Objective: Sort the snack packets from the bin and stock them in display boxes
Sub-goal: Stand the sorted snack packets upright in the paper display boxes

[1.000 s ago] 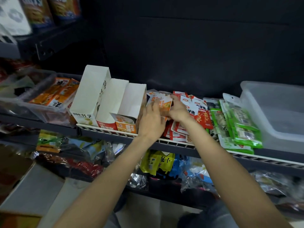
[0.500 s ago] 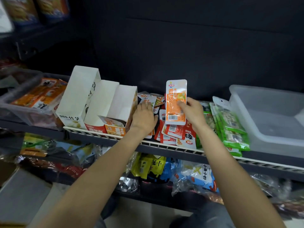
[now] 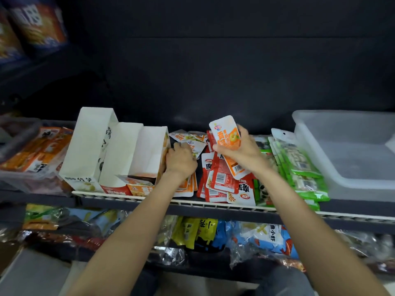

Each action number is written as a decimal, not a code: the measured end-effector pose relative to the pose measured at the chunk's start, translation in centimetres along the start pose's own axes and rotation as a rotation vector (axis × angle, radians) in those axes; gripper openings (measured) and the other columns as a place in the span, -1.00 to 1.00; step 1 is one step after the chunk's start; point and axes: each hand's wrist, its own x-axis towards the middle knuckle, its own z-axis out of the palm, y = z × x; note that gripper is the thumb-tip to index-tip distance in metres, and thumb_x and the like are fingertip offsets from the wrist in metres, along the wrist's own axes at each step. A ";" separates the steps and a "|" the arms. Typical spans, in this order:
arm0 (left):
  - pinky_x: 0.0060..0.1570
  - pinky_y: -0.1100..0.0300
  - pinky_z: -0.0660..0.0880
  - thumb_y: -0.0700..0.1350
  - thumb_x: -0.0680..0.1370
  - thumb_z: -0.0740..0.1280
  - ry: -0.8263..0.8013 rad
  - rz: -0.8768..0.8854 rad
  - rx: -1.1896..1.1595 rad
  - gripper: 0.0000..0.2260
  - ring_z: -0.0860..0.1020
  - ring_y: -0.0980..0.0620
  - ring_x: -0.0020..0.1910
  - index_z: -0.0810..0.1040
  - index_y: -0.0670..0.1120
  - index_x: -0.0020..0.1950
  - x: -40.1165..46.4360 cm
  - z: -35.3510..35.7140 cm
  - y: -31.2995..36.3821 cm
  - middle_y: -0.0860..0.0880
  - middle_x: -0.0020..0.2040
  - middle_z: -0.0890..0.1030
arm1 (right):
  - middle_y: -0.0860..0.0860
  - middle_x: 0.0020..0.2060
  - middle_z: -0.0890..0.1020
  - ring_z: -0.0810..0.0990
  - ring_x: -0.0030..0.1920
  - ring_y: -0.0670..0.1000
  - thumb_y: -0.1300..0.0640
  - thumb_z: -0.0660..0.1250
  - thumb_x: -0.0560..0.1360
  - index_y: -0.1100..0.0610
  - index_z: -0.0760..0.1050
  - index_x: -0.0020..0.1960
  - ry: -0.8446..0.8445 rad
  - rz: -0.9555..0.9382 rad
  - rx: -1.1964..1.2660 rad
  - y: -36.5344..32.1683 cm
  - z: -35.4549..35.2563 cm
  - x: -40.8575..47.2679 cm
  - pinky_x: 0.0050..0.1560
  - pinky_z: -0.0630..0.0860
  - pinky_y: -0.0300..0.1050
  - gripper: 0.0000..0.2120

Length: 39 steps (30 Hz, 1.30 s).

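Note:
Three white display boxes stand in a row on the shelf: a tall one (image 3: 89, 146), a red-fronted one (image 3: 120, 154) and an orange-fronted one (image 3: 150, 154). My right hand (image 3: 243, 152) grips an orange snack packet (image 3: 226, 133), tilted, above a pile of red packets (image 3: 220, 182). My left hand (image 3: 181, 161) lies with curled fingers on loose orange packets (image 3: 187, 188), its thumb against the orange-fronted box's right wall. Whether it grips anything is hidden.
Green packets (image 3: 299, 165) are stacked right of the red pile. A clear plastic bin (image 3: 346, 150) sits at the far right; another bin (image 3: 32, 150) with orange packs is at the left. A white shelf rail (image 3: 213, 205) runs along the front. Bagged snacks (image 3: 263, 238) fill the lower shelf.
My right hand lifted an orange packet off the pile and now holds it lower and tilted. My left hand slid left from the loose packets to the orange-fronted box's wall.

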 end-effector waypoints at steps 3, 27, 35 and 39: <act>0.29 0.04 0.25 -0.08 0.52 0.32 0.009 0.009 0.046 -0.45 0.31 -0.23 0.30 0.21 -0.17 0.44 0.3 0.0 0.2 -0.27 0.30 0.38 | 0.11 0.43 0.21 0.28 0.41 0.10 -0.19 0.48 0.32 -0.05 -0.03 0.54 -0.073 -0.021 -0.168 0.0 0.2 -0.1 0.31 0.29 0.01 -0.02; 0.06 0.24 0.56 -0.25 0.47 0.42 0.019 0.129 -0.836 -0.77 0.63 0.21 -0.05 0.59 -0.12 0.11 -5.6 -12.3 -12.4 0.10 -0.02 0.65 | 0.02 -0.08 0.60 0.58 -0.15 -0.08 0.06 0.15 0.63 0.08 0.38 0.07 0.113 -0.328 0.396 -7.9 3.4 -3.1 -0.21 0.51 -0.27 -0.89; 0.12 0.07 0.54 -0.15 0.46 0.45 -0.062 0.210 -0.665 -0.77 0.61 0.08 0.03 0.60 -0.06 0.11 -5.0 -11.0 -11.8 0.03 0.04 0.65 | -0.04 -0.17 0.61 0.58 -0.18 -0.12 0.11 0.23 0.60 0.09 0.35 -0.16 0.186 -0.287 0.497 -9.2 3.6 -4.3 -0.20 0.51 -0.22 -0.83; 0.29 -0.02 0.37 0.06 0.50 0.38 -0.106 0.294 -0.221 -0.68 0.48 -0.03 0.25 0.60 -0.07 0.18 -5.3 -11.2 -13.1 -0.02 0.24 0.57 | 0.06 -0.09 0.65 0.62 -0.02 0.04 0.09 0.29 0.56 0.15 0.53 -0.11 0.215 -0.330 0.418 -9.5 3.9 -3.5 0.00 0.55 0.01 -0.85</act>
